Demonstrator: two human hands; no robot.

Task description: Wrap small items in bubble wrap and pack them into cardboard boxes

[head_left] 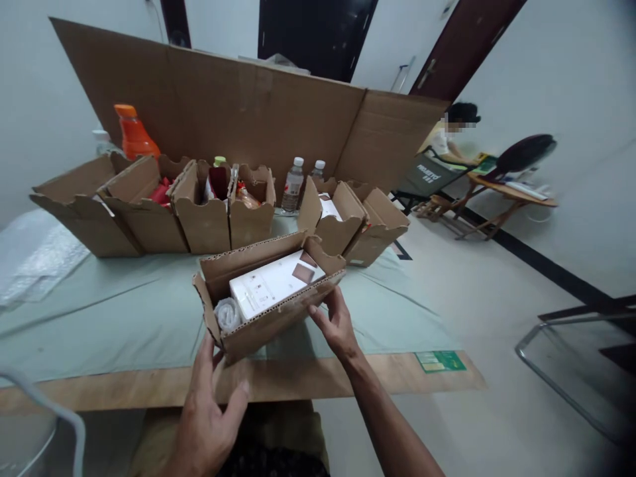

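An open cardboard box (278, 321) is lifted above the near edge of the table (124, 311). Inside it lie a white carton (271, 283) with a brown patch and a roll of bubble wrap (227, 314) at its left end. My right hand (335, 324) grips the box's near right wall, fingers curled on it. My left hand (211, 414) is just below the box's left corner, with its fingers up against the underside and its thumb spread.
Several open cardboard boxes (199, 209) stand in a row across the table, backed by a tall cardboard sheet (238, 112). An orange bottle (133, 132) and two water bottles (293, 185) stand among them. Bubble wrap (34, 255) lies left. A person (450, 136) sits at a small table (511, 192) at right.
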